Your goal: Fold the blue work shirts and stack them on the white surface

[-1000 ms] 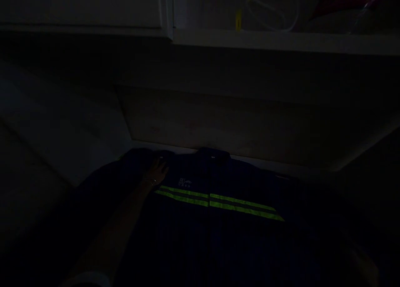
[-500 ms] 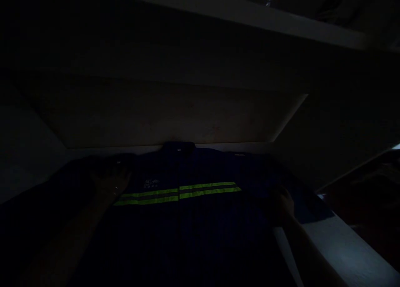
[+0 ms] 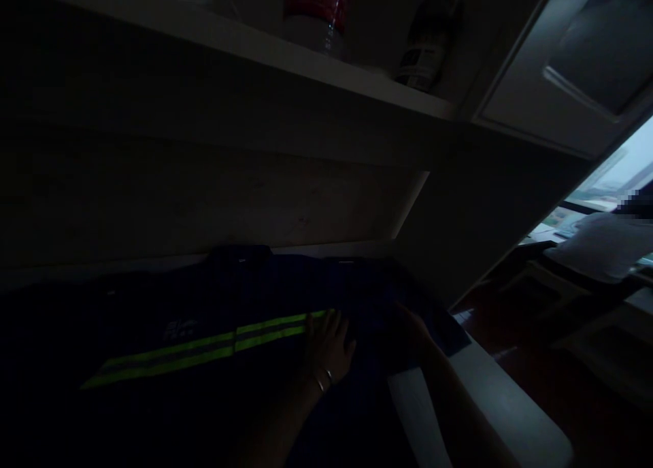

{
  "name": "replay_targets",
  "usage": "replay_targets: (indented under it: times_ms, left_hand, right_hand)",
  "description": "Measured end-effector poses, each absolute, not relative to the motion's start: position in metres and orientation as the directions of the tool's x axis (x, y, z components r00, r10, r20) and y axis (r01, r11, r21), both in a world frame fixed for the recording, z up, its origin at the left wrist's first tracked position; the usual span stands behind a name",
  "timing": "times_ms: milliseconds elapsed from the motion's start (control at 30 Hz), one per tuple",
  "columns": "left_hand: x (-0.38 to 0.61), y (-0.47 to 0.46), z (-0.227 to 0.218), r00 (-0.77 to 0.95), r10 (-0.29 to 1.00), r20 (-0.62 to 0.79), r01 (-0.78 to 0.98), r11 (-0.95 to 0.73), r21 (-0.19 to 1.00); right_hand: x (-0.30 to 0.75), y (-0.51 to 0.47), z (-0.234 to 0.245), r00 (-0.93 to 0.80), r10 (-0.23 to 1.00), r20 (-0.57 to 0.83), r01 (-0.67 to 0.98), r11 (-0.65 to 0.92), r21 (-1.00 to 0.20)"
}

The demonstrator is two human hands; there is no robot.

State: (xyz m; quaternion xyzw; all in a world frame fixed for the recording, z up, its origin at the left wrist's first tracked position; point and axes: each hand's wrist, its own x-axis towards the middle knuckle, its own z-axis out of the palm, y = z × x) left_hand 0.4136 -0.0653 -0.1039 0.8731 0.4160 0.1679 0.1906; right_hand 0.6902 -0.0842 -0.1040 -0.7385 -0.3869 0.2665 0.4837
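A dark blue work jacket [image 3: 286,288] is spread out with its collar [image 3: 239,254] away from me. A yellow-green reflective band [image 3: 168,362] crosses its chest, and a pale logo sits above the band on the left. My left hand [image 3: 331,342], with bracelets at the wrist, lies with fingers spread on the band's right end. Over at the right sleeve [image 3: 377,294], my right hand [image 3: 414,328] touches the cloth. Its fingers are lost in the dark, so their grip does not show.
The jacket lies on a white table [image 3: 505,386] under a shelf [image 3: 255,43]. Up there stand a red-labelled bottle [image 3: 316,2] and a dark container [image 3: 426,46]. A panel [image 3: 474,203] closes off the right side. Beyond it a person in a light top [image 3: 602,243] is near a window.
My left hand has moved from the jacket's left shoulder across to the right end of the band. My right hand stays at the right sleeve. The view has turned right.
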Motion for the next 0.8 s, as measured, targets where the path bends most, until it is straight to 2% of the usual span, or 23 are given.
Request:
replay_targets:
  times_ms: [133, 333, 500, 633, 700, 800]
  left_hand:
    - [0.417, -0.065, -0.125, 0.600, 0.782, 0.172, 0.667, -0.607, 0.432]
    - [0.414, -0.065, -0.123, 0.593, 0.783, 0.186, 0.676, -0.610, 0.413]
    - [0.417, -0.065, -0.122, 0.582, 0.795, 0.172, 0.694, -0.595, 0.405]
    - [0.416, -0.065, -0.118, 0.583, 0.796, 0.166, 0.691, -0.592, 0.414]
    - [0.415, -0.065, -0.118, 0.591, 0.789, 0.169, 0.679, -0.600, 0.424]
    - [0.415, -0.064, -0.125, 0.564, 0.807, 0.177, 0.697, -0.580, 0.422]
  right_hand:
    - [0.702, -0.068, -0.092, 0.480, 0.869, -0.122, 0.306, -0.296, -0.905]
    - [0.707, -0.044, -0.080, 0.430, 0.849, -0.308, 0.259, -0.443, -0.859]
    - [0.706, -0.043, -0.084, 0.407, 0.854, -0.323, 0.258, -0.447, -0.856]
    - [0.703, -0.027, -0.075, 0.369, 0.845, -0.387, 0.235, -0.488, -0.840]
    - [0.693, -0.015, -0.054, 0.263, 0.877, -0.402, 0.211, -0.458, -0.863]
    - [0.656, -0.003, -0.009, -0.014, 0.943, -0.334, 0.211, -0.323, -0.922]
